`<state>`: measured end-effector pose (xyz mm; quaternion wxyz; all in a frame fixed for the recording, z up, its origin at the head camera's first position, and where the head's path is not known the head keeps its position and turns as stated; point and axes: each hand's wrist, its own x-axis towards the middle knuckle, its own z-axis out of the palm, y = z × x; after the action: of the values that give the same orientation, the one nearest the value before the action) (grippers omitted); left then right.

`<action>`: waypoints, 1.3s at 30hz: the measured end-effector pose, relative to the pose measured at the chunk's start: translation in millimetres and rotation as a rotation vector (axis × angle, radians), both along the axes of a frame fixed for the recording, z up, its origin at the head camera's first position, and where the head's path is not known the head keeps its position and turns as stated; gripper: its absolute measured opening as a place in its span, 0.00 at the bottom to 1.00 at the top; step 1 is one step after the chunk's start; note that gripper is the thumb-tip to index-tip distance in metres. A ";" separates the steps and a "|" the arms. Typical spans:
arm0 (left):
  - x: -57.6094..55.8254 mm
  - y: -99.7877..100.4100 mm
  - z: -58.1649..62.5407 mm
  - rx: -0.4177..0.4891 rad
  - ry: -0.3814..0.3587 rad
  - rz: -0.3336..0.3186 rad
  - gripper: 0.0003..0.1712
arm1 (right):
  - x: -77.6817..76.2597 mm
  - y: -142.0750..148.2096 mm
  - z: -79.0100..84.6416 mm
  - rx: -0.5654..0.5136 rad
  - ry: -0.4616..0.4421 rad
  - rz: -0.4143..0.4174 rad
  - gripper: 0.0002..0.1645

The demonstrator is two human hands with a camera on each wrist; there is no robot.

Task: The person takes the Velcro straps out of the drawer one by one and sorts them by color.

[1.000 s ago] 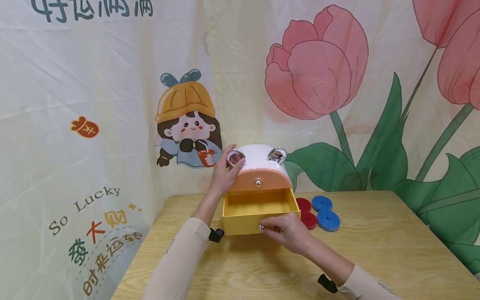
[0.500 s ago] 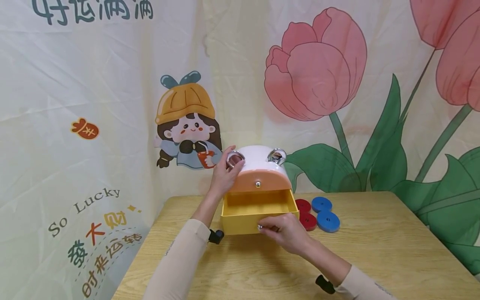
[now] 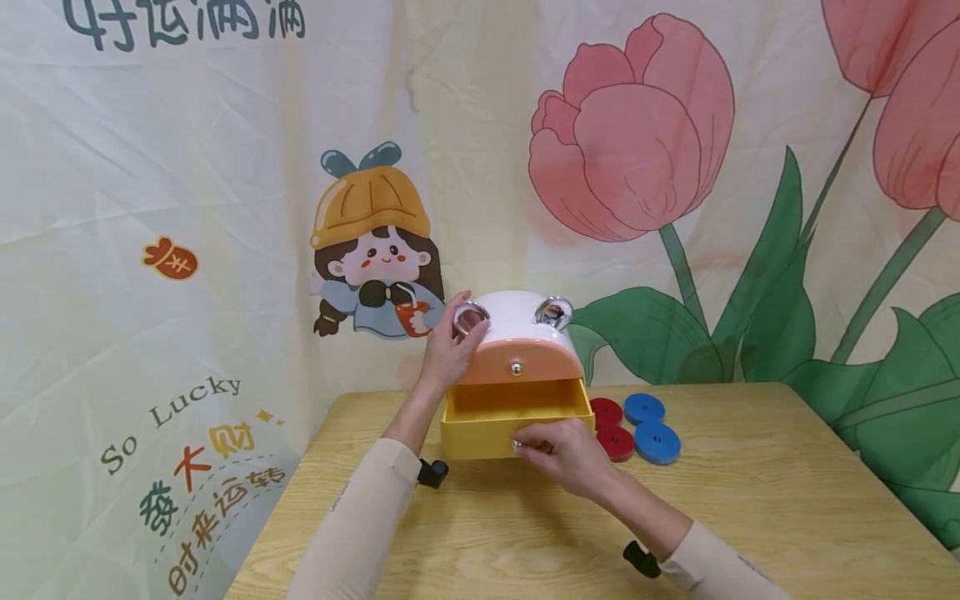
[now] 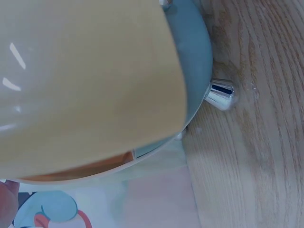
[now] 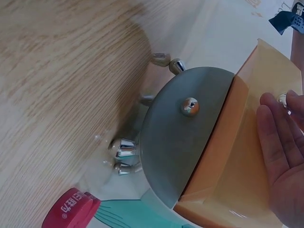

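Observation:
A small round-topped drawer cabinet (image 3: 513, 312) with a white shell stands on the table. My left hand (image 3: 448, 346) grips the chrome ring (image 3: 460, 307) at its upper left, thumb in front. Below the orange top drawer (image 3: 487, 364), a yellow drawer (image 3: 472, 439) is pulled out; the visible part of its inside is bare. Its round chrome knob (image 3: 517, 444) is pinched between the thumb and fingers of my right hand (image 3: 570, 454). Under it, the right wrist view shows a blue-grey half-round front (image 5: 166, 137) with its own knob (image 5: 190, 107).
Two red discs (image 3: 615, 443) and two blue discs (image 3: 657, 442) lie right of the cabinet on the wooden table (image 3: 750, 500). Chrome feet (image 5: 124, 147) carry the cabinet. A printed cloth (image 3: 480, 125) hangs behind the table.
The yellow drawer has slid slightly back toward the cabinet, and my right hand has moved with it while pinching the knob. My left hand has stayed on the ring.

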<state>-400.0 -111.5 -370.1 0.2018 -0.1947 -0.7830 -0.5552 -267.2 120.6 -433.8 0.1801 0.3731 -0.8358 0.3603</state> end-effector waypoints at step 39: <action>-3.3 -0.7 -8.3 0.025 0.047 -0.020 0.39 | -41.8 -11.6 -4.6 -0.052 -0.066 -0.115 0.12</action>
<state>-403.3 -112.1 -378.4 0.2172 -0.2131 -0.7689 -0.5623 -309.0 109.1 -438.4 0.1826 0.3074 -0.8517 0.3831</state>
